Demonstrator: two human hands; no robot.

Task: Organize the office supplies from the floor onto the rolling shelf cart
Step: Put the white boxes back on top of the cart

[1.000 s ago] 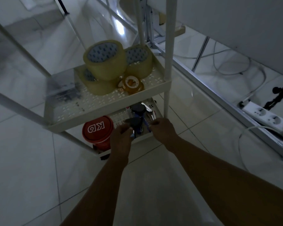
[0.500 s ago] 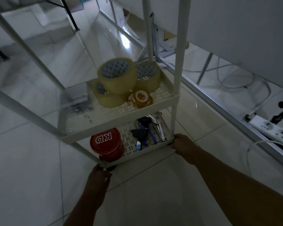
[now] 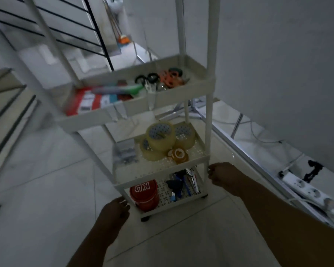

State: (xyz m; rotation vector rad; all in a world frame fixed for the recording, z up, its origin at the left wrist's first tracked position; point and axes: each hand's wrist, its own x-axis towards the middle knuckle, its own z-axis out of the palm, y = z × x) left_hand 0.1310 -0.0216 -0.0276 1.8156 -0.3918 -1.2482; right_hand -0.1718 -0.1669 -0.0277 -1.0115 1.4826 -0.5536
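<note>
Dim indoor home or office corner: white tiled floor (image 3: pixel 46 180), stair railing (image 3: pixel 69 33), power strip (image 3: pixel 312 191), plain wall (image 3: pixel 278 54).

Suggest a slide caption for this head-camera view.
Both hands, left hand and right hand, flank a white three-tier rolling shelf cart stocked with yellowish packing-tape rolls and a red round tub.

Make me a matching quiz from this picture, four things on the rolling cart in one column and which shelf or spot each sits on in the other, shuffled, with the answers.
Things:
1. scissors
2. packing tape rolls
3. red tub
4. pens

Places:
A. bottom shelf, left side
B. top shelf
C. bottom shelf, right side
D. middle shelf

Pairs: 1-B, 2-D, 3-A, 4-C
</note>
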